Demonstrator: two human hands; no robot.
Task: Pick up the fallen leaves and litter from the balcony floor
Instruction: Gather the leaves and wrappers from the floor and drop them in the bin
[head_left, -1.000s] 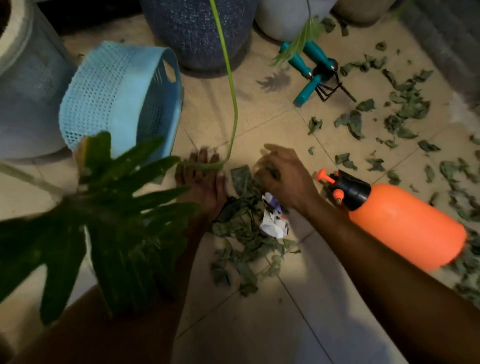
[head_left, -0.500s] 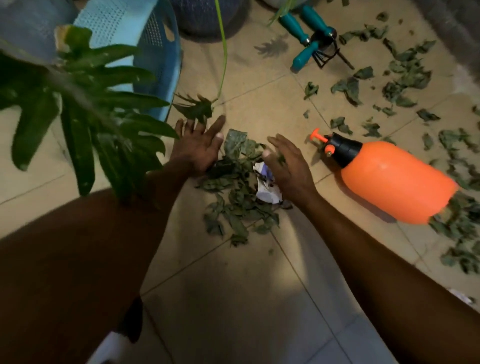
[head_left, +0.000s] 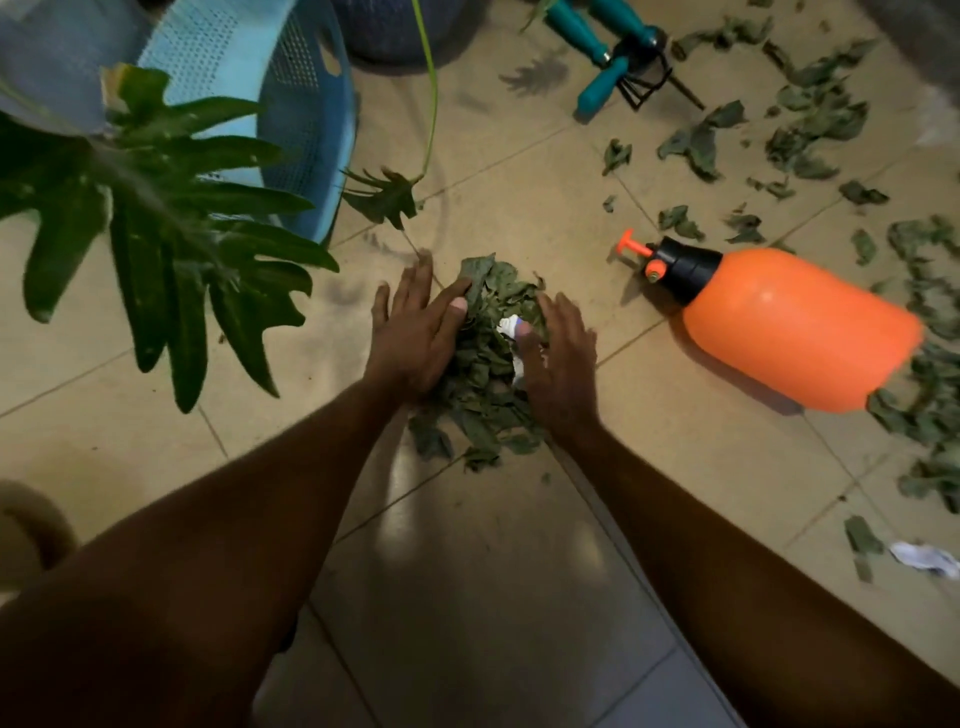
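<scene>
A: Leaf pile (head_left: 483, 374) location?
B: On the tiled floor (head_left: 467, 571), centre of view, heaped between both hands. White litter scrap (head_left: 510, 326) poking out near the top of the heap.
A: Left hand (head_left: 415, 332) pose?
B: Palm down, pressed against the pile's left flank. Fingers (head_left: 410, 283) straight, slightly spread, gripping nothing. Thumb lying on the leaves.
A: Right hand (head_left: 563, 364)?
B: Mirrored on the right flank. Fingers (head_left: 561, 312) straight to relaxed, not closed round anything. Thumb touching the scrap. Both forearms reaching in from the bottom of view, converging on the heap.
A: Any writing?
B: Some coloured marking on the scrap, too blurred to read.
A: Further out?
B: Orange spray bottle (head_left: 795, 327) lying on its side just right of the pile, black cap and orange nozzle toward the hands. Loose leaves (head_left: 810, 119) scattered well beyond, top right and down the right edge. Crumpled paper (head_left: 924, 558) at lower right. Teal-handled garden tools (head_left: 602, 67) at top. Light blue basket (head_left: 306, 114) tipped on its side, upper left, behind a big lobed plant leaf (head_left: 171, 218).
</scene>
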